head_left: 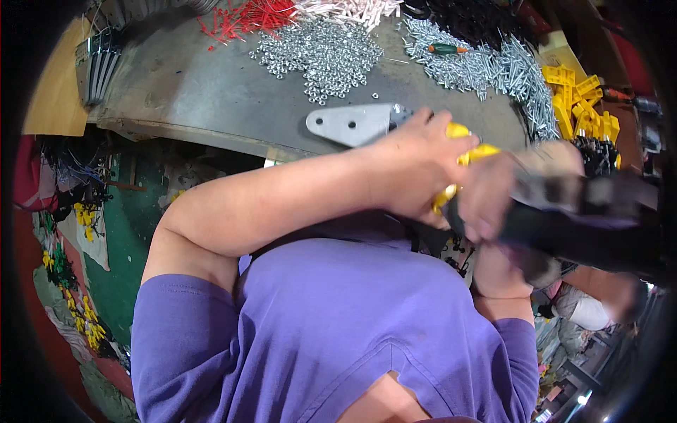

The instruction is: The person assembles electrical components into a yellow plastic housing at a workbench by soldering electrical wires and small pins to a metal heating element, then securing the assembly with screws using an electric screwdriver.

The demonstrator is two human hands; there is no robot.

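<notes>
My left hand reaches across my chest, its fingers wrapped round a yellow plastic piece. A grey metal bracket with two holes sticks out to the left of that hand, over the bench. Against the yellow piece, my right hand is closed and smeared by motion. A long dark object runs off to the right from it, too blurred to name. How the bracket and the yellow piece meet is hidden behind my left fingers.
On the grey bench lie piles of nuts, screws, red pieces and white pieces. A green-handled screwdriver rests on the screws. Yellow plastic parts are heaped at right; metal brackets stand far left.
</notes>
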